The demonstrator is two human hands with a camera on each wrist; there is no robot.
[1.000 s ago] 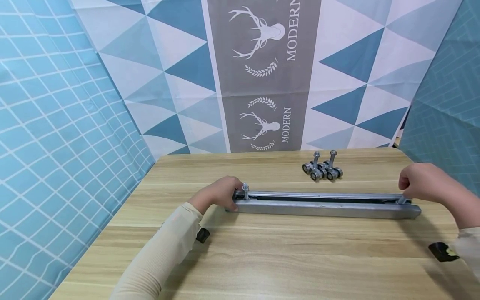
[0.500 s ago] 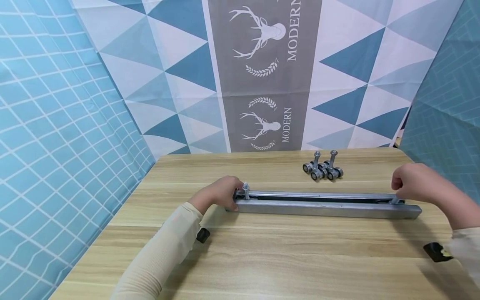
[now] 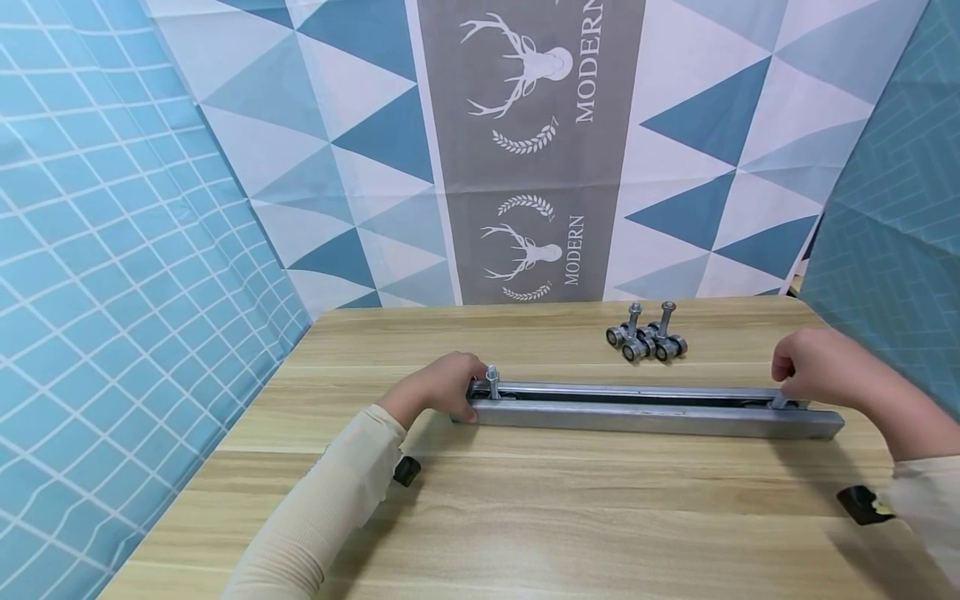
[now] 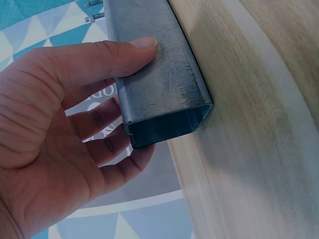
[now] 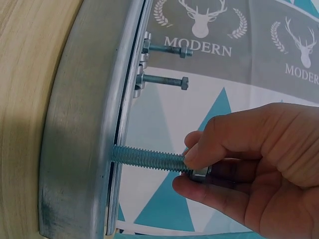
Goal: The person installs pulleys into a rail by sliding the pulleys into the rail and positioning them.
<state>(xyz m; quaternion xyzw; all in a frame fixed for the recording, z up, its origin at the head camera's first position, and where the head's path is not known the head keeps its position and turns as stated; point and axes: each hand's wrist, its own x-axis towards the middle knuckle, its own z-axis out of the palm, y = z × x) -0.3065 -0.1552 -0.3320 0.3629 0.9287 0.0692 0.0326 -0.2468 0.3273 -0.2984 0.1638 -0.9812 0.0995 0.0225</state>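
Note:
A long grey metal channel rail (image 3: 645, 418) lies on the table with its slot facing up. My left hand (image 3: 448, 387) grips its left end; in the left wrist view the thumb lies along one wall and the fingers reach round the hollow end. Close to that hand, a bolt (image 3: 492, 383) stands upright out of the slot. Near the rail's right end my right hand (image 3: 832, 368) pinches the nutted top of a second threaded bolt (image 5: 149, 158), between thumb and fingers. Whatever carries this bolt inside the rail is mostly hidden.
Behind the rail, two roller trolleys (image 3: 647, 340) with wheels and upright bolts sit side by side on the wooden table (image 3: 570, 508). A patterned cloth (image 3: 525, 167) hangs along the back edge, and blue gridded cloth (image 3: 112, 250) on the left.
My right hand has moved left along the rail, and the bolt it pinches has slid with it. The left hand and the rail hold still.

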